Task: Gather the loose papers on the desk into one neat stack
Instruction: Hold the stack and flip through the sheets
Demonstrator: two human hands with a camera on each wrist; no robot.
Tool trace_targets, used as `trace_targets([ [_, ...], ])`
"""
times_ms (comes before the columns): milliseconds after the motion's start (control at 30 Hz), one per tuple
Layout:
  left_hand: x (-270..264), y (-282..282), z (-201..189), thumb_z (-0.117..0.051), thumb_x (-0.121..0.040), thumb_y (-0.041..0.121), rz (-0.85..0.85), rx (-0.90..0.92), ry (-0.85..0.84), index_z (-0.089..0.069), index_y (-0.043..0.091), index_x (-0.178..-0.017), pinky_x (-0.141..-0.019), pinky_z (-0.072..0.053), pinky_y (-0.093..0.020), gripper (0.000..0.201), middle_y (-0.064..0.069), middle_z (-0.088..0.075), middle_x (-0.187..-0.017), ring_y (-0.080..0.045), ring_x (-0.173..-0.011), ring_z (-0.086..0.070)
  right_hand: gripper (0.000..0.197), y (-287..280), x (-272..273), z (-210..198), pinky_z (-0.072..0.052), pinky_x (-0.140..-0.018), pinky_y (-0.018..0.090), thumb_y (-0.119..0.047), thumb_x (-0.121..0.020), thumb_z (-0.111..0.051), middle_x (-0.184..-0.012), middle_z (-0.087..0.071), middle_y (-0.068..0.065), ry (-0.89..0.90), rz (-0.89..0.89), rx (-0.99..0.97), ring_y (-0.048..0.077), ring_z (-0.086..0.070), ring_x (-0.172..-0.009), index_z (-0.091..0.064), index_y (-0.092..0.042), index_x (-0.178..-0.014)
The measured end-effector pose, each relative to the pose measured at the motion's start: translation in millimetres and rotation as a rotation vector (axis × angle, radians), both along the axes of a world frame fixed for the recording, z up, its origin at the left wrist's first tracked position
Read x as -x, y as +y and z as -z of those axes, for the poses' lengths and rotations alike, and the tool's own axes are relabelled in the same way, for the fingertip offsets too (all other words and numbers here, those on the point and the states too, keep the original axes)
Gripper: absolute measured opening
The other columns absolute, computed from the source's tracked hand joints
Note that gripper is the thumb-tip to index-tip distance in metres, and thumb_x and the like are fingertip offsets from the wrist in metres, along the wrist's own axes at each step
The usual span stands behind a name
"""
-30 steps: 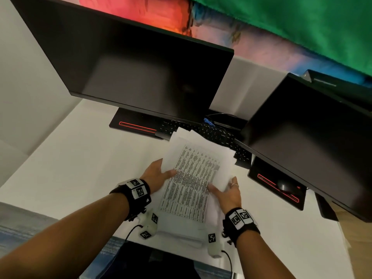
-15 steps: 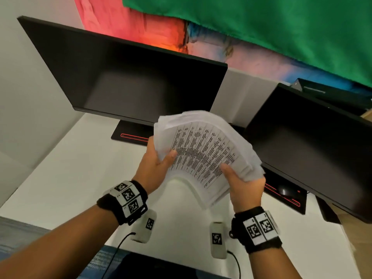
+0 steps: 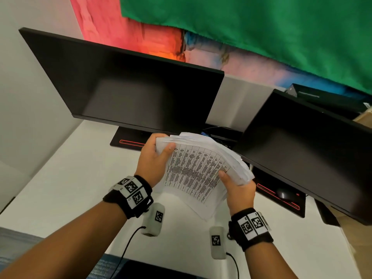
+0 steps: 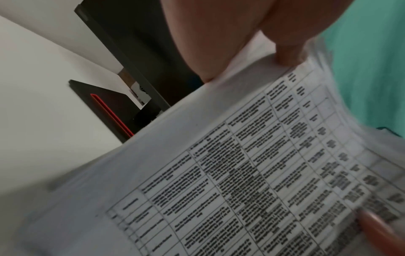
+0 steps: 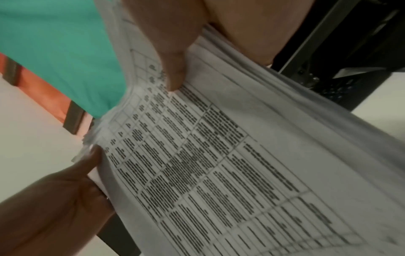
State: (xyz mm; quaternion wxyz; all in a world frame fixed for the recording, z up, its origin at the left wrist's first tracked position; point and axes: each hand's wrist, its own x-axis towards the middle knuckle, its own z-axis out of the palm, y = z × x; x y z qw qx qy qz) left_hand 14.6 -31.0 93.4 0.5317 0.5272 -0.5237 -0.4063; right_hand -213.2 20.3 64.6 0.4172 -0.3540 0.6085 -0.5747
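A thick bundle of white papers [image 3: 198, 172] with a printed table on top is held up off the white desk [image 3: 66, 178], tilted and bowed, its sheets uneven at the edges. My left hand [image 3: 155, 158] grips the bundle's upper left edge, thumb on the printed face. My right hand [image 3: 236, 188] grips the lower right edge, thumb on top. In the left wrist view the printed sheet [image 4: 252, 173] fills the frame under my left hand [image 4: 241, 43]. In the right wrist view my right hand's thumb [image 5: 171, 65] presses the papers [image 5: 219, 155], and my left hand [image 5: 54, 199] shows at lower left.
Two dark monitors stand behind the papers, one on the left [image 3: 130, 91] and one on the right [image 3: 310, 146], each on a black base with a red stripe [image 3: 128, 140]. A mouse [image 3: 282, 193] lies under the right monitor. Cables sit between the monitors.
The papers lay on the desk under both hands a second ago. Both hands have lifted the bundle off the desk and tilted it up toward the monitors.
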Motion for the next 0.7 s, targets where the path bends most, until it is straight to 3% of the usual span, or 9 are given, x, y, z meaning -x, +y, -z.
trace_targets([
  [100,1.3,3.5,-9.5,-0.064,-0.094,0.022,-0.025,0.033,0.022,-0.054,0.028,-0.093,-0.066,-0.059,-0.022,0.011,0.002,-0.067,-0.093,-0.009,-0.083,-0.071,0.029,-3.4,1.0,-5.3,-0.059,-0.089,0.043,-0.015,-0.075,-0.082,-0.1,-0.077,-0.004,0.063,-0.01,0.04,0.014,-0.073,-0.098,-0.074,-0.031,-0.098],
  [167,-2.4,8.8,-19.4,-0.069,-0.087,0.021,-0.021,0.112,0.06,-0.054,0.026,-0.093,-0.065,-0.058,-0.02,0.017,0.003,-0.065,-0.091,-0.003,-0.078,-0.068,0.032,0.5,3.4,-12.2,-0.058,-0.087,0.035,-0.009,-0.078,-0.079,-0.099,-0.076,-0.011,0.11,-0.029,0.103,0.01,-0.072,-0.097,-0.075,-0.038,-0.091],
  [233,-10.1,14.0,-17.7,-0.076,-0.079,0.008,0.035,0.117,0.113,-0.052,0.024,-0.099,-0.066,-0.057,-0.018,0.036,0.001,-0.064,-0.091,-0.003,-0.078,-0.069,0.04,8.2,7.8,-12.6,-0.058,-0.082,0.029,-0.007,-0.078,-0.079,-0.096,-0.076,-0.013,0.156,-0.061,0.126,0.006,-0.072,-0.093,-0.074,-0.044,-0.091],
  [300,-17.5,17.3,-3.7,-0.083,-0.068,0.001,0.131,0.018,0.152,-0.048,0.024,-0.109,-0.071,-0.058,-0.021,0.058,-0.005,-0.068,-0.093,-0.009,-0.082,-0.072,0.049,15.4,10.0,-4.0,-0.058,-0.078,0.02,0.0,-0.075,-0.08,-0.093,-0.075,-0.006,0.175,-0.097,0.116,0.0,-0.071,-0.089,-0.069,-0.037,-0.105],
  [367,-20.0,16.7,10.8,-0.088,-0.058,0.011,0.17,-0.077,0.092,-0.049,0.027,-0.111,-0.078,-0.059,-0.031,0.068,-0.009,-0.071,-0.095,-0.02,-0.086,-0.073,0.062,16.0,10.0,2.6,-0.056,-0.075,0.014,0.004,-0.07,-0.083,-0.094,-0.073,-0.004,0.191,-0.115,0.077,-0.002,-0.071,-0.085,-0.06,-0.023,-0.121],
  [433,-18.8,12.7,17.2,-0.091,-0.057,0.013,0.179,-0.107,0.004,-0.053,0.024,-0.1,-0.077,-0.058,-0.033,0.059,-0.004,-0.072,-0.09,-0.018,-0.082,-0.072,0.065,11.7,10.5,2.6,-0.056,-0.077,0.015,0.004,-0.067,-0.085,-0.095,-0.073,-0.004,0.191,-0.121,0.054,0.0,-0.071,-0.086,-0.059,-0.018,-0.123],
  [533,-15.4,5.7,9.1,-0.087,-0.066,0.005,0.204,-0.081,-0.049,-0.056,0.02,-0.09,-0.065,-0.056,-0.023,0.041,0.011,-0.068,-0.079,-0.005,-0.071,-0.067,0.05,5.2,12.9,-1.3,-0.06,-0.081,0.027,0.001,-0.068,-0.085,-0.097,-0.076,0.0,0.131,-0.137,0.027,0.008,-0.073,-0.092,-0.067,-0.018,-0.111],
  [600,-13.0,7.2,-0.7,-0.081,-0.075,0.01,0.211,-0.042,0.011,-0.058,0.019,-0.098,-0.067,-0.055,-0.018,0.034,0.016,-0.068,-0.085,-0.003,-0.075,-0.068,0.039,3.7,12.2,-5.2,-0.06,-0.082,0.029,0.0,-0.072,-0.082,-0.098,-0.078,-0.004,0.091,-0.136,0.029,0.012,-0.074,-0.094,-0.071,-0.022,-0.103],
  [700,-10.2,9.8,-13.9,-0.076,-0.083,0.025,0.145,0.081,0.002,-0.068,0.022,-0.1,-0.078,-0.053,-0.017,0.02,0.008,-0.068,-0.096,-0.005,-0.088,-0.067,0.034,3.5,7.3,-6.4,-0.059,-0.088,0.033,-0.005,-0.077,-0.08,-0.101,-0.077,-0.005,0.1,-0.126,0.043,0.01,-0.073,-0.097,-0.072,-0.024,-0.104],
])
